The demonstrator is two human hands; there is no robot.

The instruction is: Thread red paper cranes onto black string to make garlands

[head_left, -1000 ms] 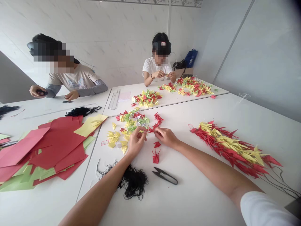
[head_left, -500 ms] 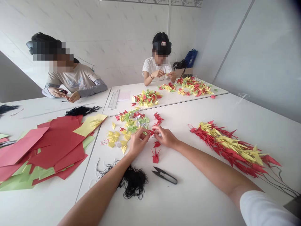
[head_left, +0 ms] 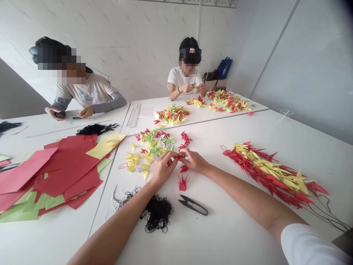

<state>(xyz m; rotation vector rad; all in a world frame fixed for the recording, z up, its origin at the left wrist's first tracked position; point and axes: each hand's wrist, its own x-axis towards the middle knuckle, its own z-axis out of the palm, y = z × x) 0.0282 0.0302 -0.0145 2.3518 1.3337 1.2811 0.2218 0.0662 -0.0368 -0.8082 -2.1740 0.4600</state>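
Between my fingertips is a small red paper crane, pinched from both sides. My left hand is closed on its left side, and my right hand is closed on its right. Whether a thread runs through it is too small to see. A red folded crane stands just below my hands, with another red piece above it. More red cranes lie in a line beyond my fingers. Yellow, green, white and red folded pieces are heaped beyond my left hand.
Black thread lies partly under my left forearm, beside black thread snips. Strung red and yellow cranes lie at right. Coloured paper sheets cover the left. Two people sit across the table, one by crane piles.
My hands and the red crane have shifted very slightly to the right, fingers still pinched. Across the table, the left person's hands have moved apart.
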